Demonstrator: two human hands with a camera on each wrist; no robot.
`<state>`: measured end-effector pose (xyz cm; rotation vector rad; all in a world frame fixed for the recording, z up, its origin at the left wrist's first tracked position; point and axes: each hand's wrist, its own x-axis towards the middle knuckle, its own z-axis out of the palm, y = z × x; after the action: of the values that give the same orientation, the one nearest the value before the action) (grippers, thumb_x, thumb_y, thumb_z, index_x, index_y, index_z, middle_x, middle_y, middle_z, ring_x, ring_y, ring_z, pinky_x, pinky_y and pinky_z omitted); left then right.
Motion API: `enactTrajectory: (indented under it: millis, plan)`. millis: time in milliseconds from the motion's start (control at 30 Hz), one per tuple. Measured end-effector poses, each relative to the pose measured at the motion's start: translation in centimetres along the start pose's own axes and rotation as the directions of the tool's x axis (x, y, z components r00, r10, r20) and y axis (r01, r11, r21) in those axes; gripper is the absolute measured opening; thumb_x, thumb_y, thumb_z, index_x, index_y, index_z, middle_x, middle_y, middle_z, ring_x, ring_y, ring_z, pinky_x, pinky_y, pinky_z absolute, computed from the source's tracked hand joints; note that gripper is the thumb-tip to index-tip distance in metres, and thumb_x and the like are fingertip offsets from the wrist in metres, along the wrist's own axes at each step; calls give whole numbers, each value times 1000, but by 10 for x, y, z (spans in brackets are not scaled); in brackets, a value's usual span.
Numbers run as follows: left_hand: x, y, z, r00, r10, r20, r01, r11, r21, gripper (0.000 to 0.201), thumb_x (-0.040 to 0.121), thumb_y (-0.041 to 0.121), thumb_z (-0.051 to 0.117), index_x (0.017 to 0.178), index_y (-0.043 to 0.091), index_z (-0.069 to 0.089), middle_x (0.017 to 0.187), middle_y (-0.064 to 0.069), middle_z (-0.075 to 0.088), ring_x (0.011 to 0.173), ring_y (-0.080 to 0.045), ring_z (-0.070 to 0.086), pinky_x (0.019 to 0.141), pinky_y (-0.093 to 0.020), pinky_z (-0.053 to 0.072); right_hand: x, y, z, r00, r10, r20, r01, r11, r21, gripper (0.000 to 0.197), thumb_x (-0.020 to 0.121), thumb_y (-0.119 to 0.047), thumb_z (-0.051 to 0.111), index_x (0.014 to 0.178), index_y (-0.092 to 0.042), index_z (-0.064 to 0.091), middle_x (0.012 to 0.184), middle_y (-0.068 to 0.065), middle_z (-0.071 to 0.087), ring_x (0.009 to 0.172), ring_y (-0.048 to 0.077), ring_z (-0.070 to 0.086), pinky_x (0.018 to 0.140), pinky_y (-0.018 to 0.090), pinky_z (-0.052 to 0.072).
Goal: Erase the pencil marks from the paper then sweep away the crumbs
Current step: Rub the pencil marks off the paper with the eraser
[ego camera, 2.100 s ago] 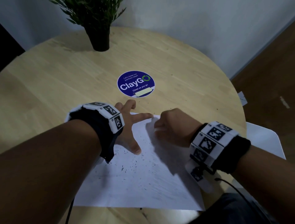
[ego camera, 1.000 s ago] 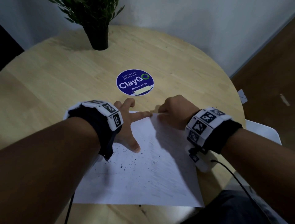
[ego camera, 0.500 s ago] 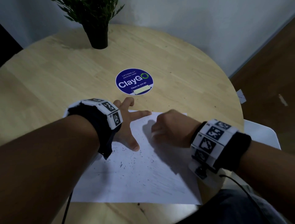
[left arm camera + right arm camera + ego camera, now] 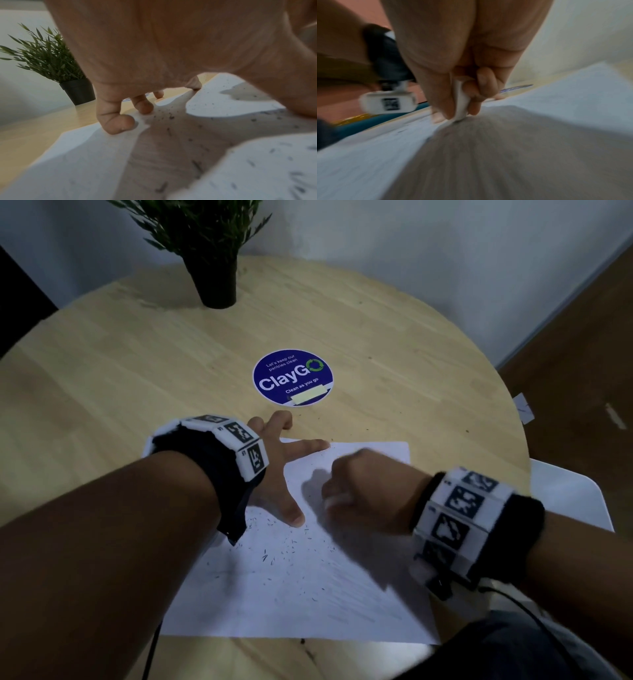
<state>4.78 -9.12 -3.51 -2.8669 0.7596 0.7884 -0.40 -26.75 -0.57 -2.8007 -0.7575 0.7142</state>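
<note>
A white sheet of paper lies on the round wooden table, with faint pencil lines and dark eraser crumbs scattered over it. My left hand is spread flat, fingers straight, pressing the sheet's far left corner; its fingertips touch the paper. My right hand is curled just right of it and pinches a small white eraser between thumb and fingers, its tip on the paper. In the head view the eraser is hidden under the hand.
A potted green plant stands at the table's far edge and also shows in the left wrist view. A round blue ClayGo sticker lies beyond the paper. A white chair seat sits off the table's right edge.
My right hand with the eraser has rubbed back and forth over the sheet's upper part, out to the far edge and back toward me. My left hand has stayed pressing the corner.
</note>
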Motion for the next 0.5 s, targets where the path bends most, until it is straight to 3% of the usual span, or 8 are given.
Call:
enactTrajectory:
  millis: [67,133,200,300,367,400,500]
  plan:
    - [0,0,1,1000,2,0,-2,1000,-6,114,52,76,70,137,67,-5,142,8,0,129,-27,20,105,-47,35,-4,-6,4,997,-41,72,40,999,15,20,89,-27,54,70,-23,59,77,2,52,75,23,50,75,35,48]
    - [0,-1,1,1000,5,-4,-5,1000,-10,114,52,76,70,137,68,-5,142,6,1,129,-26,20,105,-47,35,8,5,-8,996,87,12,-87,996,-23,22,87,-29,56,66,-25,55,76,2,51,76,25,49,75,33,47]
    - [0,-1,1,1000,6,-8,-6,1000,-9,114,53,76,71,137,67,-5,143,5,1,130,-27,20,105,-46,34,16,17,-17,989,125,-75,-131,989,-70,27,86,-29,57,62,-22,46,75,5,50,75,27,46,69,30,41]
    - [0,0,1,1000,-3,-1,3,1000,-13,115,50,76,71,137,67,-4,143,7,0,129,-26,20,104,-46,35,10,3,-7,999,39,5,-39,998,-43,14,89,-28,58,81,-19,65,84,5,59,82,26,55,75,31,46]
    - [1,0,2,1000,1,-14,-1,1000,-12,115,46,78,67,136,69,-4,142,5,1,127,-25,21,103,-45,36,3,-8,2,994,-42,102,48,997,-54,19,91,-30,56,94,-18,70,90,3,60,84,22,55,80,32,47]
    - [1,-1,2,1000,0,-13,-1,1000,-13,116,45,78,66,136,69,-5,142,5,1,127,-25,21,103,-45,36,5,-8,-1,996,-36,84,40,998,-49,20,91,-30,56,95,-18,71,88,2,58,83,21,54,80,32,47]
    - [1,-2,2,1000,-2,4,2,1000,-17,116,49,77,70,136,67,-6,143,5,0,130,-25,19,103,-43,35,18,8,-13,999,13,-31,-15,998,-62,15,89,-28,58,83,-19,68,77,1,50,76,21,46,70,27,38]
